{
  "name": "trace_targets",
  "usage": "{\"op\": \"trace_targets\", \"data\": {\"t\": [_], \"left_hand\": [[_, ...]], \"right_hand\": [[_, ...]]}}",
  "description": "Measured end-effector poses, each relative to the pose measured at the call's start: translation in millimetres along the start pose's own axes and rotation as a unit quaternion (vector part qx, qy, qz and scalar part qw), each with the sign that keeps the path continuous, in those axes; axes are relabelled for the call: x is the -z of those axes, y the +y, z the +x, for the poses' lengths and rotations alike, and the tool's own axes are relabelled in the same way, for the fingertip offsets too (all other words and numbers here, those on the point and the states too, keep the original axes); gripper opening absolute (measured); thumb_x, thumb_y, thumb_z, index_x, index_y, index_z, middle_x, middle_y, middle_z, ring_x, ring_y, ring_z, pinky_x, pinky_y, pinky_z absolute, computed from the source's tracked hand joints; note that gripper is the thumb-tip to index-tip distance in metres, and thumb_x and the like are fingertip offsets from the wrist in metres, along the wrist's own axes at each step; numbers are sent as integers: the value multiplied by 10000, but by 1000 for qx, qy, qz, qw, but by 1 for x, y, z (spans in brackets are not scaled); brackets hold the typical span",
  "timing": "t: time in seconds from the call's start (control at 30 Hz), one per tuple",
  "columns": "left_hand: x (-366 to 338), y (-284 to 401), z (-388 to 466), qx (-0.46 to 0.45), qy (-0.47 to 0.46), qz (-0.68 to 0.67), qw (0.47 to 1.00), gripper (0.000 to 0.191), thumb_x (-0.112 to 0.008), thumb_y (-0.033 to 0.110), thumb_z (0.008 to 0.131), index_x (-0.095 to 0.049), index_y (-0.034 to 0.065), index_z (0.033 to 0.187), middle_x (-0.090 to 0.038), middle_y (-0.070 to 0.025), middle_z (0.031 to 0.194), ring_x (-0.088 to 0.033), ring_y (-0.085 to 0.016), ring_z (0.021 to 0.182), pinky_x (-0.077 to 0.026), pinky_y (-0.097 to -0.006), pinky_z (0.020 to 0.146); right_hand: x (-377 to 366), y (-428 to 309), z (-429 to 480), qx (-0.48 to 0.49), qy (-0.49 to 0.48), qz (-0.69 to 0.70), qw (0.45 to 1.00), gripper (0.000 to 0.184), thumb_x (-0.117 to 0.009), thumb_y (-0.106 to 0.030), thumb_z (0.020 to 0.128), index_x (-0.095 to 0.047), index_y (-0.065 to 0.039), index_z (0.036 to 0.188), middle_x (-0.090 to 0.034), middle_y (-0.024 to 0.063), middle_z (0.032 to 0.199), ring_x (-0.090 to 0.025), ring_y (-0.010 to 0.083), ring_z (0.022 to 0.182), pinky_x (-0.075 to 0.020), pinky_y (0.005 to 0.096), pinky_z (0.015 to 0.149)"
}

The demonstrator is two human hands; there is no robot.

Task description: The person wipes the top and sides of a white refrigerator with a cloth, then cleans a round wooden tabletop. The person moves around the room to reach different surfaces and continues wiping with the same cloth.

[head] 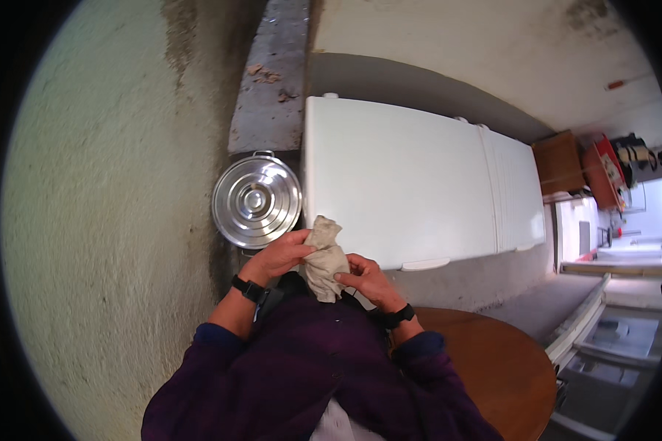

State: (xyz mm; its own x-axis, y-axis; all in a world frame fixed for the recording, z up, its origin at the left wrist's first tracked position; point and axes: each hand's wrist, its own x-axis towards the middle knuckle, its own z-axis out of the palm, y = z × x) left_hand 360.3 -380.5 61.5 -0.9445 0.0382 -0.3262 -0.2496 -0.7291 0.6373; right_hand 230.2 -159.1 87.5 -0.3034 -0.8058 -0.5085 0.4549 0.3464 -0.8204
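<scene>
A crumpled beige cloth point(326, 264) hangs between my two hands in front of my body. My left hand point(280, 253) pinches its upper left edge between thumb and fingers. Lower on the right side, my right hand point(368, 278) grips the cloth's edge, thumb on top. Just beyond my left hand stands a shiny metal pot with a lid point(256, 201); its side is mostly hidden from above. To the right of the pot is a white refrigerator point(414, 182), its side and doors close to the cloth.
A rough plastered wall point(105, 209) rises along the left. Beyond the pot runs a grey ledge point(267, 93) with crumbled debris on it. A round brown wooden table point(491, 369) stands at my right. Farther right are a wooden cabinet point(558, 165), a red container point(604, 171) and a doorway.
</scene>
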Motion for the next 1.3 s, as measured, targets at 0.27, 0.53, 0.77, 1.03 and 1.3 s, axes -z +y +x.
{"op": "trace_targets", "data": {"t": [0.27,0.53,0.77,1.03,1.3], "left_hand": [[-9,0,26,37,83,-2,996,386,-610,113,1003,-560,-10,1365,-667,-108,1246,-662,-219,1131,-551,-381,968],[-59,-29,85,69,139,139,978,307,-648,154,972,-621,14,1244,-704,-72,1051,-666,-174,921,-516,-310,826],[-120,-47,113,77,99,233,964,491,-666,225,970,-534,66,1416,-631,-89,1306,-596,-209,1193,-480,-411,966],[-171,-72,135,56,-81,187,977,839,-800,291,886,-368,44,1562,-437,-120,1569,-391,-264,1468,-319,-422,1209],[-159,-74,153,99,-146,153,972,883,-848,360,840,-408,5,1519,-505,-132,1497,-461,-264,1406,-336,-415,1197]], "right_hand": [[10,22,-10,73,164,-78,981,301,-803,-210,865,-749,-31,1100,-693,11,859,-590,74,761,-492,259,687],[82,22,-70,128,195,49,971,266,-776,-137,909,-743,-23,1146,-722,1,962,-620,71,853,-507,256,754],[136,24,-122,170,218,186,943,286,-748,-139,925,-730,-9,1180,-731,8,975,-647,87,867,-529,271,770],[158,35,-135,174,122,225,951,319,-730,-149,946,-717,-11,1233,-737,5,1061,-641,81,947,-510,273,839],[147,49,-135,183,147,260,937,321,-701,-170,971,-697,4,1241,-721,19,1094,-643,103,975,-507,287,869]]}}
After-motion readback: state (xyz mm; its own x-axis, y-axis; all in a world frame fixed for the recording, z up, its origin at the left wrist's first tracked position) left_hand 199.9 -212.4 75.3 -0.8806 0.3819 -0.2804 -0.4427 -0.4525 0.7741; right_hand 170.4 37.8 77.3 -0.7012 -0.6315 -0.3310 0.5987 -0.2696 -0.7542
